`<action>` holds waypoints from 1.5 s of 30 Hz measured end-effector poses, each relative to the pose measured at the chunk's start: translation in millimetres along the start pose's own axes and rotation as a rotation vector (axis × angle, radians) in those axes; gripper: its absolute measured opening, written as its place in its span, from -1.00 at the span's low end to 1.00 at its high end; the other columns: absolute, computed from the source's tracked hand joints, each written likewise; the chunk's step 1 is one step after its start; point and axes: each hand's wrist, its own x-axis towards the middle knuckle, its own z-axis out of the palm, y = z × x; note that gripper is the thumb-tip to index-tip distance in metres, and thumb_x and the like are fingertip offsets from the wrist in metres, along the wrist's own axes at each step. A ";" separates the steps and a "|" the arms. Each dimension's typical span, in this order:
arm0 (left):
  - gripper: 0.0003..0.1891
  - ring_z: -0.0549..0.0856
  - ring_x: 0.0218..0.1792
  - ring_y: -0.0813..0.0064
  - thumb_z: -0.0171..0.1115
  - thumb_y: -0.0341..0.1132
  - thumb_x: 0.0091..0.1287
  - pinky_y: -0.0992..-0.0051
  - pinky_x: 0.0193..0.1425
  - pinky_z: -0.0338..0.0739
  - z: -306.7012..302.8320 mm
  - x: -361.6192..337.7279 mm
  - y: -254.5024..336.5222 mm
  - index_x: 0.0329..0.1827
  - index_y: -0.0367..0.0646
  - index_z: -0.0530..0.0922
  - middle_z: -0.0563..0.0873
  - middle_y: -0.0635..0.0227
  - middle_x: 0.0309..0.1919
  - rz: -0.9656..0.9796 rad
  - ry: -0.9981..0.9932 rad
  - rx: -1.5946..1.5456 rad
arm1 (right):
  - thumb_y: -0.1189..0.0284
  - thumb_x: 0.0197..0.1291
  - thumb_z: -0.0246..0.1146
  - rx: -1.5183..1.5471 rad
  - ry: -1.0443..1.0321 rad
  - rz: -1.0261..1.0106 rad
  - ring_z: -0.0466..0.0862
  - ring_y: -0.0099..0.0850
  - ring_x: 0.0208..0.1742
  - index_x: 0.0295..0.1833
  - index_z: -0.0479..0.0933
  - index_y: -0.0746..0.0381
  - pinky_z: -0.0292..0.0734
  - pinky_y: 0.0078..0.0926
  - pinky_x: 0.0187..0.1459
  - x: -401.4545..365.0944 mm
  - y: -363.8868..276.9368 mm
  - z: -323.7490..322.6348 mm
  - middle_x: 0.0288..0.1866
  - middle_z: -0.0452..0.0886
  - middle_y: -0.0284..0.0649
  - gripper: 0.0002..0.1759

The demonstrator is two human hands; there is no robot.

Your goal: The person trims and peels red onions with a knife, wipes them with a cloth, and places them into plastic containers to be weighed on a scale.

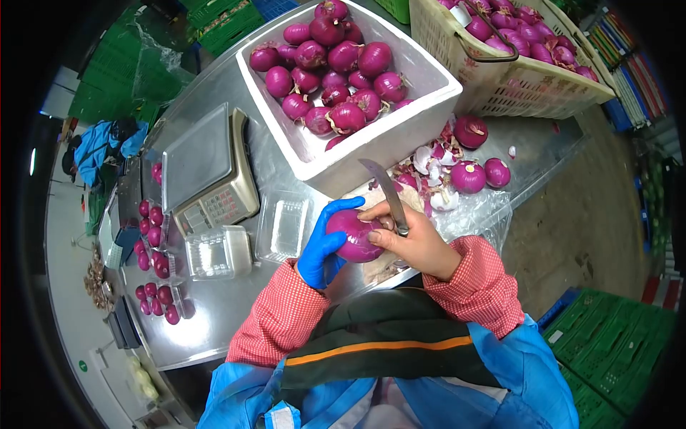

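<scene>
My left hand (323, 247), in a blue glove, is closed around a large red onion (351, 237) just in front of my body. The bare right hand (416, 247) grips a knife (386, 189) with a curved blade that points up and away from me. Thumb and fingertips of that hand also touch the onion's right side. Below both hands lies a pale cloth or board (382, 270), partly hidden. Loose onion peelings (432, 168) lie just beyond the right hand, beside several whole onions (468, 176).
A white foam box (386, 143) of onions stands ahead, and a cream crate (529, 89) of onions is at far right. To the left are a scale (214, 171), clear plastic trays (218, 252) and packed onions (161, 264). Green crates (614, 350) stand low right.
</scene>
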 end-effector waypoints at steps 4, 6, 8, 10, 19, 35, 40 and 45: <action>-0.31 0.54 0.30 0.20 0.31 -0.06 0.27 0.22 0.26 0.59 -5.6 2.2 -3.3 0.41 -0.12 0.31 0.46 0.15 0.30 -0.011 -0.025 0.039 | 0.45 0.24 0.36 0.068 0.001 0.036 0.39 -0.56 -0.19 0.09 0.58 0.27 0.40 -0.57 -0.05 -1.0 8.2 0.6 -0.15 0.46 -0.33 -0.68; -0.33 0.58 0.26 0.19 0.24 0.03 0.34 0.20 0.15 0.66 -3.1 2.3 -3.6 0.42 -0.12 0.31 0.48 0.14 0.27 -0.035 -0.007 0.034 | 0.38 0.26 0.35 0.136 0.036 0.059 0.44 -0.53 -0.13 0.13 0.56 0.27 0.41 -0.53 0.00 -1.6 12.0 3.4 -0.09 0.50 -0.29 -0.64; -0.33 0.62 0.20 0.17 0.14 0.13 0.41 0.19 0.05 0.72 -2.1 4.8 -2.9 0.43 -0.12 0.30 0.50 0.12 0.25 -0.105 -0.007 -0.040 | 0.30 0.29 0.34 0.084 0.090 0.005 0.48 -0.50 -0.07 0.17 0.54 0.28 0.43 -0.51 0.05 -2.4 19.1 4.2 -0.04 0.53 -0.26 -0.59; -0.30 0.67 0.13 0.14 0.01 0.24 0.46 0.19 -0.05 0.75 -4.3 8.7 -6.9 0.45 -0.11 0.28 0.53 0.11 0.22 -0.218 -0.015 -0.193 | 0.21 0.32 0.31 -0.090 0.151 -0.120 0.53 -0.45 0.00 0.22 0.51 0.29 0.45 -0.49 0.09 -5.2 25.0 -0.9 0.01 0.56 -0.24 -0.52; -0.24 0.51 0.32 0.32 0.37 -0.33 0.31 0.31 0.50 0.33 8.5 22.3 -7.6 0.52 -0.21 0.18 0.45 0.19 0.35 0.017 -0.002 0.171 | 0.06 0.51 0.07 0.564 0.099 0.343 0.48 -0.60 -0.57 -0.02 0.49 0.31 0.39 -0.58 -0.56 -14.1 31.5 -13.6 -0.43 0.51 -0.31 -0.54; -0.36 0.59 0.26 0.29 0.34 -0.39 0.31 0.32 0.37 0.54 19.7 30.7 -7.7 0.43 -0.27 0.29 0.54 0.16 0.25 -0.039 0.044 -0.137 | 0.50 -0.04 0.33 -1.188 0.330 -0.212 0.62 -0.33 -0.31 -0.04 0.57 0.17 0.58 -0.38 -0.35 -56.1 2.4 -36.4 -0.34 0.48 -0.27 -0.64; -0.39 0.60 0.22 0.30 0.33 -0.40 0.30 0.34 0.34 0.55 24.4 28.8 -9.7 0.40 -0.27 0.31 0.56 0.17 0.22 -0.067 0.074 -0.091 | 0.54 -0.05 0.30 -1.222 0.382 -0.232 0.61 -0.33 -0.32 0.02 0.59 0.19 0.58 -0.39 -0.35 -57.6 18.5 -40.2 -0.33 0.49 -0.27 -0.59; -0.41 0.61 0.21 0.30 0.34 -0.39 0.30 0.34 0.33 0.55 34.7 26.3 -8.5 0.37 -0.27 0.34 0.57 0.17 0.20 -0.114 0.136 -0.089 | 0.55 -0.04 0.29 -1.213 0.429 -0.230 0.60 -0.31 -0.34 0.03 0.59 0.19 0.58 -0.39 -0.33 -55.6 19.1 -39.9 -0.34 0.49 -0.25 -0.58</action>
